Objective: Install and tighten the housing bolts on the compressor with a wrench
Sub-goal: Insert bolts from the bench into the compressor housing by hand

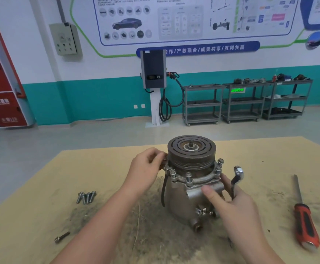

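Observation:
The metal compressor (182, 199) stands upright mid-table with its dark pulley (191, 151) on top. Several bolts (188, 177) stick up loosely from its housing flange. My left hand (145, 168) pinches a bolt at the flange's left side, beside the pulley. My right hand (235, 204) grips a chrome wrench (236, 180) whose open end points upward, while its thumb presses on the compressor body. Several spare bolts (86, 197) lie in a cluster on the table to the left. A single dark bolt (62, 237) lies nearer the front left.
A red-and-black handled screwdriver (304, 220) lies on the right of the tan tabletop (41, 216), which is smudged with dark grime around the compressor. Beyond the table are grey floor, a charging post (153, 73) and metal shelf carts (244, 101) along the wall.

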A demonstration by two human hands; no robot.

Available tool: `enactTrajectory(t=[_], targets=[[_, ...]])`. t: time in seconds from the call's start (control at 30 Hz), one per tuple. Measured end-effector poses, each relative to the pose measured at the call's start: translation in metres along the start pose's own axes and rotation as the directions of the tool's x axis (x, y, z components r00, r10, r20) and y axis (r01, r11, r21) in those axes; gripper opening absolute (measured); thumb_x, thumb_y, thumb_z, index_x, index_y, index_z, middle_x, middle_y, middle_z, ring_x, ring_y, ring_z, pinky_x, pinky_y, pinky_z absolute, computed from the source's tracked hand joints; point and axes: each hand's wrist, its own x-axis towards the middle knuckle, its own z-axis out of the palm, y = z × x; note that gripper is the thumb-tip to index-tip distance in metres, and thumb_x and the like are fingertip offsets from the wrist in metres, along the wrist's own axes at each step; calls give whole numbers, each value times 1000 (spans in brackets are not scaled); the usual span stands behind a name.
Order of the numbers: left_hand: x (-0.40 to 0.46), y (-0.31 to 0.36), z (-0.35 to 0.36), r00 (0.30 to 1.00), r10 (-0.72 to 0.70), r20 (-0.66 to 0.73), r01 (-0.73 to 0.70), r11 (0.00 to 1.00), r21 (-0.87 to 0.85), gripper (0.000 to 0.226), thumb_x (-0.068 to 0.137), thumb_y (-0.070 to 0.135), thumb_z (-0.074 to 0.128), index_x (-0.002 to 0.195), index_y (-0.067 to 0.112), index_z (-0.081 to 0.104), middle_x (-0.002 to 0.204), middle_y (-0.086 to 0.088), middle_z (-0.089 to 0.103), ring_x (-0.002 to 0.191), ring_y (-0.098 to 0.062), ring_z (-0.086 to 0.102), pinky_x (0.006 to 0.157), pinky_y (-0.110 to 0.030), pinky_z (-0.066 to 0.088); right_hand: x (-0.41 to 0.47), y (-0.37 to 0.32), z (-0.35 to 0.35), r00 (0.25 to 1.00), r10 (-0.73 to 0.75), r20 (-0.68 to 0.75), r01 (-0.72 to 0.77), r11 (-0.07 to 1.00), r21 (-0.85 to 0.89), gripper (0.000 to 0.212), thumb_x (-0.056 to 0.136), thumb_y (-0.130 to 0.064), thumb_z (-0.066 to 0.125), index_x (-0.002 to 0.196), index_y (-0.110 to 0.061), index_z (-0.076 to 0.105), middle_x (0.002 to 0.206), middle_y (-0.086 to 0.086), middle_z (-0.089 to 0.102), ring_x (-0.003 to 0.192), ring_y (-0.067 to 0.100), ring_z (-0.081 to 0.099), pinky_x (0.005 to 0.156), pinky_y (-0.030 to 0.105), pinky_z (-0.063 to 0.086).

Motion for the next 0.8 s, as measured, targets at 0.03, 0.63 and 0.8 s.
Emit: enactTrajectory(t=[0.03, 0.63, 0.8], targets=[[3, 0, 1, 999, -42, -8, 41, 996, -77, 19, 101, 23, 52, 95, 12, 66, 97, -3, 72, 98, -22, 67, 92, -37, 55, -4, 0, 6, 1000, -13, -2, 13, 999, -33, 38, 60, -48, 84, 90, -42, 62, 72, -37, 65, 71, -24, 58, 57, -1, 40], [-41, 2, 3, 987, -152, 57, 160, 973, -169, 47, 102, 52, 35, 114, 25, 71, 112, 13, 72, 111, -4, 63, 104, -33, 46, 16, 11, -11, 962, 39, 270, -33, 999, -24, 69, 58, -4, 89, 108, -38, 55, 96, -38, 65, 96, -19, 57, 78, 4, 41], [-85, 4, -34, 998, -55, -1, 55, 997, 51, 34, 100, 52, 36, 95, 53, 69, 102, 37, 66, 105, 19, 56, 83, 1, 38, 26, 20, -21, 977, 39, 210, -36, 999, -17, 59, 69, -13, 83, 122, -30, 63, 113, -19, 67, 50, -9, 49, 52, 7, 37]])
